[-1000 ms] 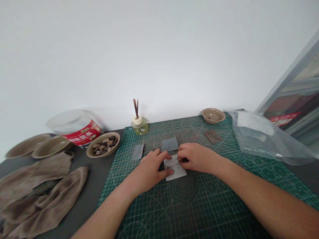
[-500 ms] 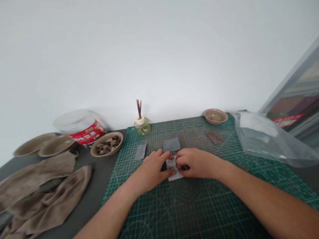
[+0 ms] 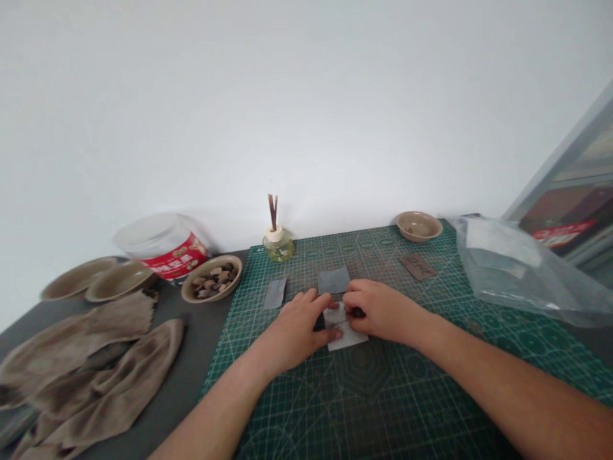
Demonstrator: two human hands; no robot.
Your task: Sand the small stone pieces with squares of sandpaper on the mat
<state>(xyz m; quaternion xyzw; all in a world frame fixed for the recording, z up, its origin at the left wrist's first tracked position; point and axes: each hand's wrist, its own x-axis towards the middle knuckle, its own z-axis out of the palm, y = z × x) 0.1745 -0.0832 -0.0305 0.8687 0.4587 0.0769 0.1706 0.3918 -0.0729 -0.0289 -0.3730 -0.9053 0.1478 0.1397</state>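
Observation:
A small pale grey-white square sheet [image 3: 347,338] lies on the green cutting mat [image 3: 311,409], creased or smudged across its middle. My left hand [image 3: 301,329] rests at the sheet's left side, thumb and fingers apart, the thumb and a fingertip touching it. My right hand [image 3: 378,310] is closed over the sheet's right part. A small dark, roundish piece [image 3: 357,312] shows between its curled fingers, pressed against or just over the sheet; its kind is mostly hidden. Just beyond lie a grey square sheet [image 3: 334,280] and, to the left, a narrower grey sheet [image 3: 275,294].
At left stand a bowl of brown pebble-like pieces [image 3: 213,281], a red-labelled plastic jar [image 3: 165,249], two other bowls [image 3: 117,281] and crumpled brown cloths [image 3: 119,383]. A reed diffuser [image 3: 278,246], marked brown piece [image 3: 417,266], small bowl [image 3: 419,227] and clear plastic bag [image 3: 531,275] lie farther back.
My right hand has shifted slightly up with the dark piece, baring more of the pale sheet's lower right. The left hand stays on the sheet. The whole view has shifted slightly.

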